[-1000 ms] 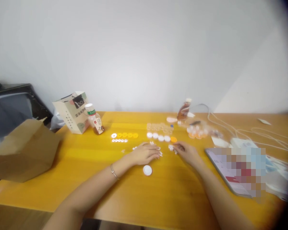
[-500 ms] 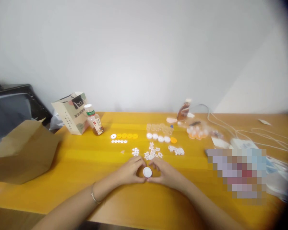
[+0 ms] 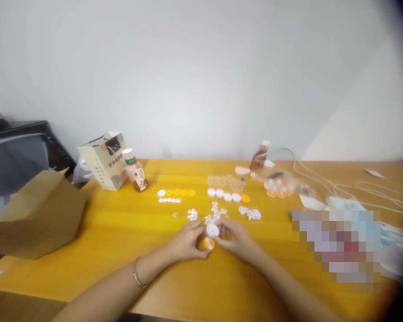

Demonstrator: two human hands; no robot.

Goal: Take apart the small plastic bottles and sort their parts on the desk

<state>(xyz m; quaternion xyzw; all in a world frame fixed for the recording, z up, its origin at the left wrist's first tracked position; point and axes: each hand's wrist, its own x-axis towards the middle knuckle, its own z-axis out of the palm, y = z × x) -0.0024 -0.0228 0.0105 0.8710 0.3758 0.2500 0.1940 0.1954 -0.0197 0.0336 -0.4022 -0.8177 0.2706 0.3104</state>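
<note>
Between the thumb and fingers of my right hand is a white round disc, raised and tilted. Just below it, my left hand curls its thumb and fingers around the edge of a small orange round piece with white parts inside. The two pieces are apart, the white disc over the far side of the orange one. Beyond my hands lie a heap of white cut-out parts and a cluster of small white pieces. Blur hides finer detail.
Yellow rings, white discs and clear cups stand in rows farther back. A drink bottle leans by a paper bag; a brown bag lies left. Another bottle and cables are right.
The white disc has come up off the orange piece in my right hand, moving slightly right and away, uncovering white parts inside. My left hand stays around the orange piece.
</note>
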